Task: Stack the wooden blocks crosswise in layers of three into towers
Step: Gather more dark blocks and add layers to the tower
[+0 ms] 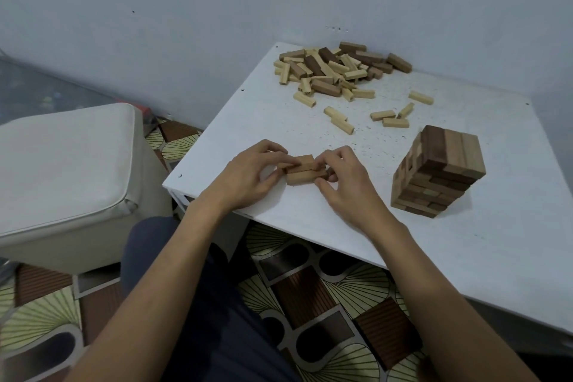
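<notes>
A small group of wooden blocks [305,170] lies side by side on the white table [310,220] near its front left edge. My left hand [248,174] pinches the left ends of these blocks with curled fingers. My right hand [344,177] pinches their right ends, thumb at the front. A finished tower [440,172] of crosswise layers in light and dark wood stands to the right. At the back of the table lies a loose pile of blocks [338,70].
Several stray light blocks [339,121] lie between the pile and the tower. A pale cushioned stool [71,171] stands left of the table. Patterned floor and my dark trouser leg [186,273] show below. A grey wall runs behind the table.
</notes>
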Action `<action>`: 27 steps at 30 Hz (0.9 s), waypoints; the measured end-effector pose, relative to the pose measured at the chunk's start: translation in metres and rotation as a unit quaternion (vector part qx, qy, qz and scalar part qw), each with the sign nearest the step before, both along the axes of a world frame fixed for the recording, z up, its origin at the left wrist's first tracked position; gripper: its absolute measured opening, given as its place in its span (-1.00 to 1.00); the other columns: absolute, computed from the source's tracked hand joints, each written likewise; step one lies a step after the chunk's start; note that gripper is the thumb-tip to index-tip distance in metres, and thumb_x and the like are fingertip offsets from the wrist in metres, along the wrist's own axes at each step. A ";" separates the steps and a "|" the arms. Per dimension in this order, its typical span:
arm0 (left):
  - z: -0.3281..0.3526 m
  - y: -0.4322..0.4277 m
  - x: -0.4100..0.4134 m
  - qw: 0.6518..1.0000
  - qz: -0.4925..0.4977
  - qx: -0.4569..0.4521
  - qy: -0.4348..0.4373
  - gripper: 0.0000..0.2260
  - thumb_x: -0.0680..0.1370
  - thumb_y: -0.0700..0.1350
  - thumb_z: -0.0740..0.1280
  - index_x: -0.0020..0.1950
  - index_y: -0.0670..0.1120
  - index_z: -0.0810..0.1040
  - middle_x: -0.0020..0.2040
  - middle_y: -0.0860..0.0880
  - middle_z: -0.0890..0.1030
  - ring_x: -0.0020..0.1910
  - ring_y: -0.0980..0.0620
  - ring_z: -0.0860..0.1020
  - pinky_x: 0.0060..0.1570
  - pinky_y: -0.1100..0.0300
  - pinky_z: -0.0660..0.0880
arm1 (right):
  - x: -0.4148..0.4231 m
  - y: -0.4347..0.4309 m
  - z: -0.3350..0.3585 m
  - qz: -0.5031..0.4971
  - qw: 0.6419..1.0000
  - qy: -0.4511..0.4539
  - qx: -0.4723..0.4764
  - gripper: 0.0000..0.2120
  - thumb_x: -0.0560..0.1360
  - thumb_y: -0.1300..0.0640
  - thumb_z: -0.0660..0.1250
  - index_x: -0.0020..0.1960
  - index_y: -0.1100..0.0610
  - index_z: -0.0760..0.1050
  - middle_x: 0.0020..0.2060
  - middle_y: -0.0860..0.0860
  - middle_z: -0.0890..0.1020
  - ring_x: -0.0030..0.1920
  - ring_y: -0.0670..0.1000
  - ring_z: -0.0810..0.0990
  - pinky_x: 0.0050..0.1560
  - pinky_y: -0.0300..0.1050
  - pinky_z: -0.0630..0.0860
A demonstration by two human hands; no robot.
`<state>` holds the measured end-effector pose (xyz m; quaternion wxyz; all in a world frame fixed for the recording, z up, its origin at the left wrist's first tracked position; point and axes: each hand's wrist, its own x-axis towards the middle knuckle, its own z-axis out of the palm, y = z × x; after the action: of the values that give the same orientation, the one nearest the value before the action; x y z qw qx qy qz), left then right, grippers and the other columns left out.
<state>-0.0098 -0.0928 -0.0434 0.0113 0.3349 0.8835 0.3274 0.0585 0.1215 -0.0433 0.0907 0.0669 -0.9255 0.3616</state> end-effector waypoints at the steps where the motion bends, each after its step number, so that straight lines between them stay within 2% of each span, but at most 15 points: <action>1: 0.000 0.000 0.000 1.000 0.005 -0.002 -0.001 -0.70 0.58 0.04 0.23 0.26 0.14 0.61 0.22 0.07 0.52 0.18 0.11 0.52 0.18 0.02 0.49 | 0.001 -0.001 -0.002 -0.003 1.000 0.010 0.003 -0.82 0.53 0.29 0.36 0.09 0.10 0.51 0.04 0.01 0.41 -0.07 -0.25 0.47 0.00 -0.45 0.40; 3: -0.001 0.001 0.001 1.000 0.011 0.002 -0.007 -0.65 0.57 0.15 0.20 0.26 0.12 0.63 0.23 0.08 0.53 0.19 0.12 0.52 0.20 0.05 0.48 | 0.002 -0.003 -0.004 -0.009 1.000 0.026 0.009 -0.83 0.52 0.30 0.36 0.08 0.12 0.51 0.05 0.01 0.41 -0.09 -0.24 0.46 -0.01 -0.46 0.38; 5: -0.001 0.003 0.002 1.000 0.008 0.003 -0.008 -0.59 0.55 0.24 0.19 0.25 0.11 0.63 0.23 0.08 0.53 0.20 0.13 0.52 0.21 0.07 0.47 | 0.003 -0.003 -0.006 -0.013 0.999 0.033 0.011 -0.84 0.51 0.27 0.38 0.08 0.13 0.51 0.05 0.01 0.42 -0.11 -0.17 0.45 -0.01 -0.37 0.41; 9: -0.002 0.003 0.003 1.000 0.002 0.011 -0.005 -0.60 0.53 0.26 0.23 0.23 0.10 0.62 0.22 0.08 0.55 0.18 0.13 0.52 0.20 0.07 0.48 | 0.003 0.000 -0.007 0.003 0.999 0.045 -0.005 -0.84 0.50 0.12 0.45 0.03 0.12 0.54 0.02 -0.03 0.48 -0.06 -0.15 0.50 0.03 -0.31 0.49; 12: -0.002 0.004 0.003 1.000 -0.009 -0.001 -0.002 -0.60 0.50 0.27 0.28 0.23 0.10 0.60 0.23 0.08 0.54 0.19 0.12 0.52 0.19 0.05 0.48 | 0.005 0.002 -0.008 0.016 0.998 0.055 -0.016 -0.91 0.51 0.19 0.43 -0.04 0.14 0.53 -0.01 -0.03 0.48 -0.06 -0.16 0.55 0.05 -0.15 0.56; 15: -0.002 0.003 0.005 1.000 -0.014 -0.009 0.017 -0.61 0.53 0.25 0.28 0.26 0.08 0.59 0.25 0.07 0.54 0.21 0.13 0.52 0.19 0.07 0.49 | 0.006 0.002 -0.011 0.018 0.998 0.061 -0.005 -0.92 0.51 0.23 0.42 -0.05 0.15 0.52 -0.01 -0.02 0.50 -0.05 -0.10 0.55 0.05 -0.03 0.56; 17: -0.003 0.003 0.006 1.000 -0.009 -0.003 0.016 -0.62 0.57 0.24 0.22 0.25 0.07 0.60 0.27 0.07 0.55 0.22 0.13 0.52 0.21 0.10 0.49 | 0.005 0.002 -0.012 0.015 0.998 0.068 0.012 -0.90 0.52 0.20 0.40 0.01 0.14 0.52 -0.01 -0.02 0.51 -0.03 -0.03 0.54 0.05 0.02 0.55; 21: -0.004 0.007 0.005 0.999 0.017 0.028 0.020 -0.79 0.62 0.03 0.27 0.15 0.03 0.63 0.17 0.06 0.60 0.15 0.10 0.56 0.14 0.09 0.50 | 0.005 0.001 -0.013 0.013 0.997 0.071 0.011 -0.81 0.57 0.14 0.33 0.17 0.11 0.54 0.00 -0.02 0.57 -0.01 0.01 0.53 0.04 0.05 0.53; 24: 0.000 0.011 0.002 0.999 0.030 0.030 0.013 -0.88 0.61 -0.08 0.34 0.09 -0.01 0.64 0.16 0.04 0.61 0.15 0.07 0.56 0.16 0.12 0.46 | 0.002 0.001 -0.013 0.006 0.997 0.074 0.018 -0.83 0.58 0.16 0.32 0.16 0.13 0.55 -0.02 0.01 0.59 -0.03 0.03 0.54 0.02 0.08 0.55; 27: 0.006 0.015 0.001 0.999 0.028 0.014 -0.009 -0.92 0.60 -0.10 0.36 0.06 0.01 0.63 0.19 0.04 0.61 0.16 0.06 0.55 0.17 0.13 0.44 | 0.000 0.001 -0.011 0.002 0.997 0.076 0.025 -0.88 0.57 0.19 0.34 0.10 0.14 0.54 -0.06 0.02 0.57 -0.08 0.03 0.53 -0.02 0.08 0.55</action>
<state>-0.0090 -0.0783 -0.0376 0.0055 0.3075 0.8877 0.3427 0.0584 0.1224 -0.0542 0.1582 0.0982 -0.9244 0.3329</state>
